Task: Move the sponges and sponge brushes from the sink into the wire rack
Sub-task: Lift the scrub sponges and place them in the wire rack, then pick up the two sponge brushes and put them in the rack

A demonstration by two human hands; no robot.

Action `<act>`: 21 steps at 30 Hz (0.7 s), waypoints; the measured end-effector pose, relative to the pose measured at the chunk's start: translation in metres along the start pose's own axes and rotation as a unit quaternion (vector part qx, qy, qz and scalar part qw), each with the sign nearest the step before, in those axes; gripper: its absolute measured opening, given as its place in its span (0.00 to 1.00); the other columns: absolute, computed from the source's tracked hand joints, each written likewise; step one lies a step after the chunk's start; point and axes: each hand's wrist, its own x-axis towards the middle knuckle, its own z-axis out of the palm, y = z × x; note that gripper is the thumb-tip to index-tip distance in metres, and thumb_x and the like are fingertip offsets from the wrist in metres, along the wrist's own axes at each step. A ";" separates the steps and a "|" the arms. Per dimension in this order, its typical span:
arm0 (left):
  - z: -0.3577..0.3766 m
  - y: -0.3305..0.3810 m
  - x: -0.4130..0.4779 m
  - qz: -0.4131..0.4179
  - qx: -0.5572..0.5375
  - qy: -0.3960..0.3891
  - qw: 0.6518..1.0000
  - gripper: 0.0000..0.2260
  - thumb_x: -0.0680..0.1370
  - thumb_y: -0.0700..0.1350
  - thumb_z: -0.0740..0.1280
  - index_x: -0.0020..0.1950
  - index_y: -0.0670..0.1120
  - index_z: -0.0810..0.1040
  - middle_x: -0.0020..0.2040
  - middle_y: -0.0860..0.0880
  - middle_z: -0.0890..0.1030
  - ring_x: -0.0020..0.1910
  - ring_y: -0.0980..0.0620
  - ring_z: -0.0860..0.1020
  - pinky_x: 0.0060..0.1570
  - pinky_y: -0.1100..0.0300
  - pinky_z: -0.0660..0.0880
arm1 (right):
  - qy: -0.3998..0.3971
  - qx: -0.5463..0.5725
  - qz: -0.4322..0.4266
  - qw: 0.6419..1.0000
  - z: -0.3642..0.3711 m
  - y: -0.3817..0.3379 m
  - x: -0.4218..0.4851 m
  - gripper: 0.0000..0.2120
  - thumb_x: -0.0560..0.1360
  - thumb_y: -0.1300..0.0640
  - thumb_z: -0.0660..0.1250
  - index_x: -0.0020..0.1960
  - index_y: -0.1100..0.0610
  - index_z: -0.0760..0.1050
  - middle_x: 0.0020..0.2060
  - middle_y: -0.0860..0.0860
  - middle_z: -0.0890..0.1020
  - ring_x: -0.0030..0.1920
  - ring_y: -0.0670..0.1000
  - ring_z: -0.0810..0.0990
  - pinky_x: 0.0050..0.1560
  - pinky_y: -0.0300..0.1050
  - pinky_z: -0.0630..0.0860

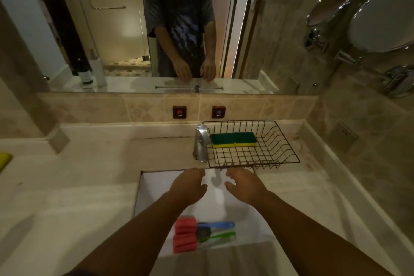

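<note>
Both hands hover over the white sink [156, 188], empty with fingers loosely spread: the left hand [189, 186] and the right hand [245, 185] sit just short of the faucet [201, 145]. On the counter behind the basin, the black wire rack [277, 141] holds two green-and-yellow sponges [233, 139] side by side at its back left. Near the sink's front edge lie two pink sponges [184, 234], touching what look like two sponge brushes, one with a blue handle [220, 224] and one green [220, 236], though blur hides their heads.
</note>
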 end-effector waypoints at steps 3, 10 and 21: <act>0.009 -0.009 -0.014 -0.044 0.008 -0.018 0.999 0.20 0.78 0.52 0.67 0.68 0.48 0.74 0.64 0.48 0.78 0.62 0.49 0.76 0.62 0.55 0.74 | -0.040 -0.004 -0.002 0.999 0.012 -0.001 -0.006 0.18 0.77 0.48 0.65 0.65 0.51 0.72 0.59 0.50 0.79 0.58 0.50 0.77 0.58 0.44 0.74; 0.042 -0.011 -0.048 -0.115 -0.003 -0.039 0.993 0.19 0.77 0.51 0.68 0.68 0.49 0.74 0.62 0.48 0.79 0.62 0.50 0.76 0.62 0.56 0.72 | -0.108 -0.014 -0.037 0.993 0.053 0.009 -0.032 0.18 0.76 0.47 0.63 0.64 0.53 0.72 0.58 0.52 0.79 0.57 0.53 0.77 0.57 0.48 0.76; 0.082 -0.006 -0.088 -0.137 -0.030 -0.090 0.986 0.08 0.77 0.43 0.64 0.53 0.44 0.80 0.53 0.43 0.81 0.52 0.43 0.80 0.53 0.50 0.77 | -0.189 -0.021 -0.037 0.981 0.101 0.032 -0.065 0.18 0.77 0.48 0.62 0.62 0.56 0.72 0.58 0.56 0.77 0.59 0.57 0.75 0.59 0.51 0.72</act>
